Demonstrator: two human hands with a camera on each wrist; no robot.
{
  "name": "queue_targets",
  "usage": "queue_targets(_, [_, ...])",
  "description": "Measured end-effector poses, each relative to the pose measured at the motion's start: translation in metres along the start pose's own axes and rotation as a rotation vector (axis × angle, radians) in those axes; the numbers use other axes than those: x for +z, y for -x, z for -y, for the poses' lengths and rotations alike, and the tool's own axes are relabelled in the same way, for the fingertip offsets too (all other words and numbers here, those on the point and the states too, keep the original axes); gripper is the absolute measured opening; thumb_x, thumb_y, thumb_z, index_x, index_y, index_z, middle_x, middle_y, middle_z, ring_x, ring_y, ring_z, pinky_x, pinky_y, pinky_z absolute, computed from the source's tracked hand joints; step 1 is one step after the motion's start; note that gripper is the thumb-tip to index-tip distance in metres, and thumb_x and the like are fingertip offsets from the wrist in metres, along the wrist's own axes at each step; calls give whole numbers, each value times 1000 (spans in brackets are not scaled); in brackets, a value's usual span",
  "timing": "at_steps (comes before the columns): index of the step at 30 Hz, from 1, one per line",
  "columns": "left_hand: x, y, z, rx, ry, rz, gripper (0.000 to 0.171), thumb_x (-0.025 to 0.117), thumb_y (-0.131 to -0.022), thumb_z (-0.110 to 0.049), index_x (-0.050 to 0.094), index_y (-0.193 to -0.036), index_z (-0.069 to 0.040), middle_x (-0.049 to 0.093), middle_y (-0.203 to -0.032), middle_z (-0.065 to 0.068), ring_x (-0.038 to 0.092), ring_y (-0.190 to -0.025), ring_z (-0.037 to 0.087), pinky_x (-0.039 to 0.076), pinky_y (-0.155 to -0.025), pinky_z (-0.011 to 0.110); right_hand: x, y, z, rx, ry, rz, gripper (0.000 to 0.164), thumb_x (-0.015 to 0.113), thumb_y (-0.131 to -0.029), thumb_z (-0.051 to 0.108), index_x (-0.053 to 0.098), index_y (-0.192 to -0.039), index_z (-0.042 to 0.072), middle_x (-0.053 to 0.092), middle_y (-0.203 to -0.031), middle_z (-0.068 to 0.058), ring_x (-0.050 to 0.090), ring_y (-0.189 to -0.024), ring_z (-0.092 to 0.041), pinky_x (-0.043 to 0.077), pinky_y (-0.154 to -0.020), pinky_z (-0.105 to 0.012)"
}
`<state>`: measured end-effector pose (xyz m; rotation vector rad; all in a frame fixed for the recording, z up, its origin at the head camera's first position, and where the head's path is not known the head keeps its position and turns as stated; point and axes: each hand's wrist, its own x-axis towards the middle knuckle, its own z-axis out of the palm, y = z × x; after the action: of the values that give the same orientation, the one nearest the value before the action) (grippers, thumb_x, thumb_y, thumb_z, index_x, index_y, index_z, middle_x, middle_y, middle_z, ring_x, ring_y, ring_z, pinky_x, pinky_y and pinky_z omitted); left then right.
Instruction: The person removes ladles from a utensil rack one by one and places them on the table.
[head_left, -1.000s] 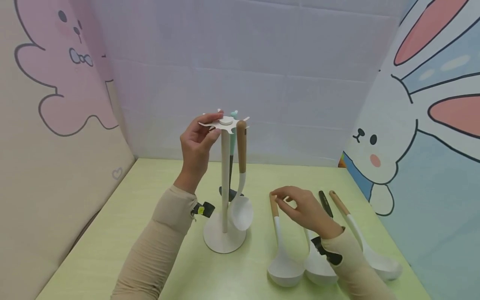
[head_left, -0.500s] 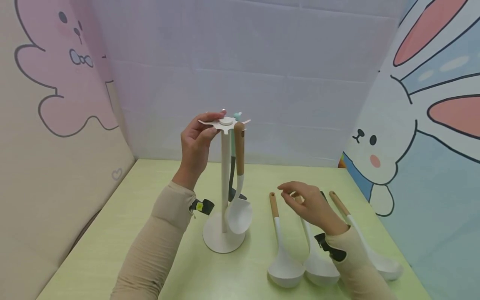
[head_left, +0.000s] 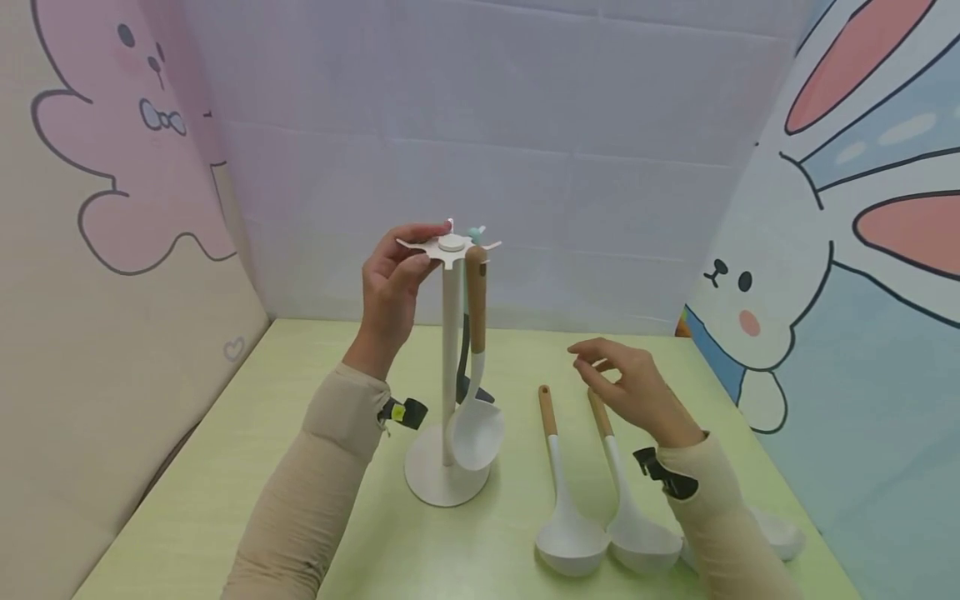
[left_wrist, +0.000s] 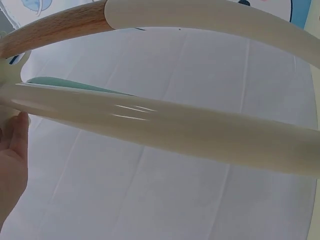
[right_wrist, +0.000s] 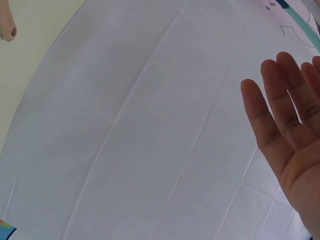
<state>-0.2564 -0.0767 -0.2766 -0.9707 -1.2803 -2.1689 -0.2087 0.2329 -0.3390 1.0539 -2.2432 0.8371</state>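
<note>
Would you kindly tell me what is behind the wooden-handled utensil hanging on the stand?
Behind the wooden-handled utensil, a mint-handled utensil with a dark lower part shows; much of its handle is covered.

nothing legible in any view — no text, label, brand or number can be read.

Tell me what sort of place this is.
Probably a staged tabletop setup rather than a working kitchen: a pale green table hemmed by cartoon-printed side panels and a creased backdrop, with a utensil stand on it.
</note>
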Motion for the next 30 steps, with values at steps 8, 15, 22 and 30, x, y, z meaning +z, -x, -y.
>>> queue_targets(8, [-6, 11, -11, 52, -74, -132, 51, 66, -82, -8, 54, -132, -7, 58, -132, 8, 52, -128, 33, 45, -104, 38, -13, -25, -2, -17, -60, -44, 36, 68, -83, -12, 66, -117, 0, 71, -96, -8, 68, -85, -21, 58, -72, -43])
queue_targets(15, [-17, 36, -22, 24, -242, -260, 39, 61, -85, 0, 55, -123, -7, 59, -120, 3, 51, -125, 27, 46, -98, 31, -18, -56, -4, 14, -246, -6, 45, 66, -87, -9, 58, -131, 0, 65, -118, -11, 63, -106, -19, 55, -87, -39])
queue_targets(22, [-29, 76, -12, -149, -270, -362, 31, 54, -88, 9, 57, -115, -5, 60, -106, 3, 57, -106, 18, 51, -83, 25, -21, -92, 5, 125, -414, 60, 46, 62, -95, 2, 49, -139, -1, 53, -136, -11, 51, -124, -31, 48, -98, -31])
queue_targets(30, [-33, 106, 4, -277, -295, -371, 28, 53, -89, 9, 57, -114, -4, 61, -99, 1, 59, -100, 15, 51, -81, 24, -15, -138, 17, 110, -594, 159, 59, 60, -94, 8, 38, -149, 2, 41, -152, -9, 43, -136, -28, 43, -105, -45])
